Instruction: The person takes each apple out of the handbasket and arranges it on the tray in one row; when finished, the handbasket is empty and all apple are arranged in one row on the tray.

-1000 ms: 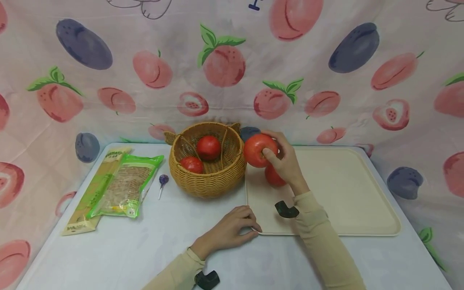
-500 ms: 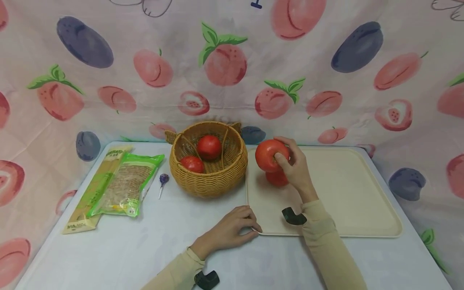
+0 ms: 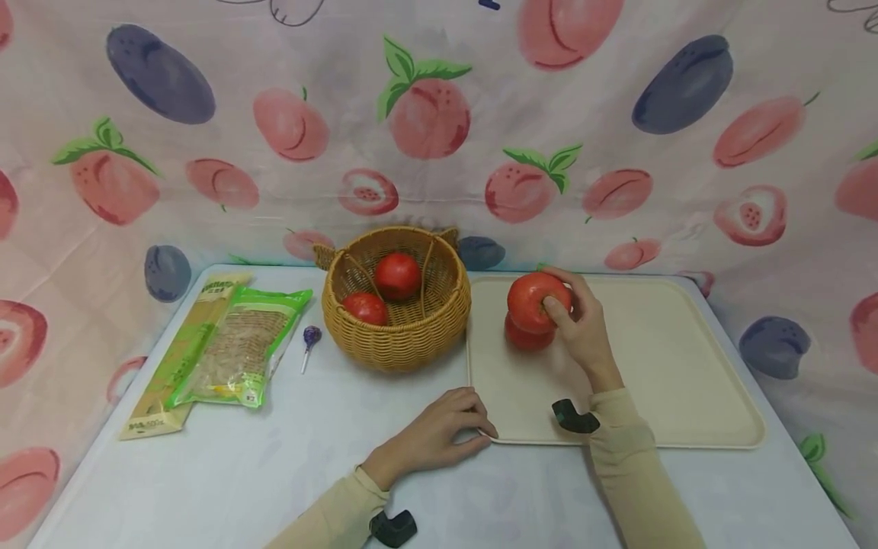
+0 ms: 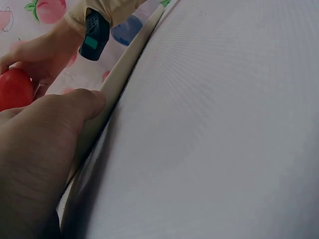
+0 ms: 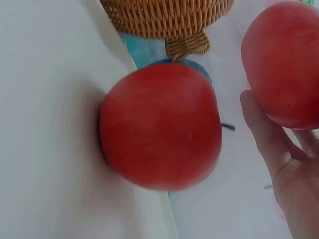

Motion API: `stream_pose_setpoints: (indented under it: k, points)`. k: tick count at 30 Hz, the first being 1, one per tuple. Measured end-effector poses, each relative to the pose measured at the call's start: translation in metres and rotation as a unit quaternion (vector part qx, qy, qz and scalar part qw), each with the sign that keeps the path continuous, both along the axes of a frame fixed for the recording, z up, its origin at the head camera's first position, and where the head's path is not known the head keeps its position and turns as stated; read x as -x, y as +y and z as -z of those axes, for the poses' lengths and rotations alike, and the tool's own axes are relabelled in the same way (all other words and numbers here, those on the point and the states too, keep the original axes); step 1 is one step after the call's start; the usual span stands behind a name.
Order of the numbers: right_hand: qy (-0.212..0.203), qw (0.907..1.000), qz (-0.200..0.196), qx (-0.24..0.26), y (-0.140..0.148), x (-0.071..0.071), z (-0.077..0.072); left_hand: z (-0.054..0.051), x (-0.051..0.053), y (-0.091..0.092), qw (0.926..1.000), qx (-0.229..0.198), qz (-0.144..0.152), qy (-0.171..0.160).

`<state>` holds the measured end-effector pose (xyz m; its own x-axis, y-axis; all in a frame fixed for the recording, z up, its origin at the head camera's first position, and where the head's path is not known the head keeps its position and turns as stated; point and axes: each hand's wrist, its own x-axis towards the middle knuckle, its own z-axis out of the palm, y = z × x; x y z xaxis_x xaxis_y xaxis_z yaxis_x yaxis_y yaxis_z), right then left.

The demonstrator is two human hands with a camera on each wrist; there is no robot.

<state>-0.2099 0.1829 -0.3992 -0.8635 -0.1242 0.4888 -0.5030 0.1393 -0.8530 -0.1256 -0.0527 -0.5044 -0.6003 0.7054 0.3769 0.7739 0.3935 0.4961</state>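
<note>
My right hand (image 3: pixel 583 320) holds a red apple (image 3: pixel 533 299) above the left part of the beige tray (image 3: pixel 672 366), thumb on the near side. Just behind and below it, a second apple (image 5: pixel 162 127) sits on the tray, its dark stem visible in the right wrist view. In the head view the held apple partly covers that one. At the tray's near left corner, my left hand (image 3: pixel 442 427) holds the rim with bent fingers, and its thumb (image 4: pixel 89 102) lies along the edge. Two more apples, a rear one (image 3: pixel 398 276) and a front one (image 3: pixel 366 308), lie in the wicker basket (image 3: pixel 394 351).
The basket stands close to the tray's left edge. Left of it lies a purple-wrapped lollipop (image 3: pixel 312 335). Farther left, a green-edged clear packet (image 3: pixel 243 343) overlaps a long yellow-green packet (image 3: pixel 158 404). A fruit-print cloth (image 3: pixel 439 198) hangs behind the table.
My right hand has carried the apple rightward and slightly down, from beside the basket to over the other apple on the tray. The left hand stays at the tray corner.
</note>
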Motion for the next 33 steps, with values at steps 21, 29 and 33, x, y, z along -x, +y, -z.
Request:
stream_pose_setpoints:
  k: [21, 29, 33]
  points:
    - [-0.041, 0.9971, 0.064, -0.006, 0.03, 0.015, 0.031, -0.001, -0.001, 0.001, 1.0, 0.002, -0.003, -0.002]
    - [-0.046, 0.9949, 0.088, -0.015, 0.036, 0.016, 0.032, -0.001, -0.001, 0.001, 1.0, 0.001, -0.002, -0.005]
    - [-0.048, 0.9946, 0.092, -0.009, 0.039, 0.017, 0.034, 0.0, -0.001, 0.0, 1.0, 0.003, -0.003, -0.009]
